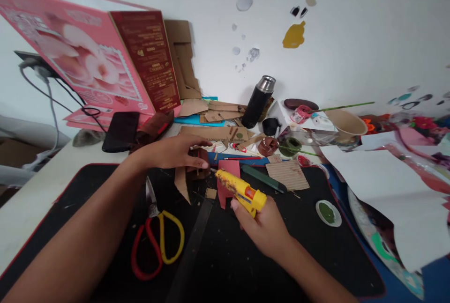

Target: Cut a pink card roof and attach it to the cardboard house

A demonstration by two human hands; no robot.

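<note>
My right hand [269, 225] is wrapped round the handle of a yellow glue gun [234, 183], its nozzle aimed left. Close to the nozzle, my left hand [176, 152] has thumb and fingers closed on a small brown cardboard piece [200, 167], partly hidden behind them. A pointed cardboard strip [182, 183] stands just below that hand. Under the glue gun lies a reddish-pink card piece [224, 199], with a tiny cardboard square [211, 194] to its left. Scissors [153, 204] with one red and one yellow handle rest below my left hand.
On the black mat [298, 265] lie a dark ruler [191, 251], a green cutter [263, 179], corrugated cardboard [288, 175] and a dish of green paint [328, 213]. Behind stand a black thermos [258, 101], paint jars and a pink box [87, 55]. White paper [390, 190] covers the right side.
</note>
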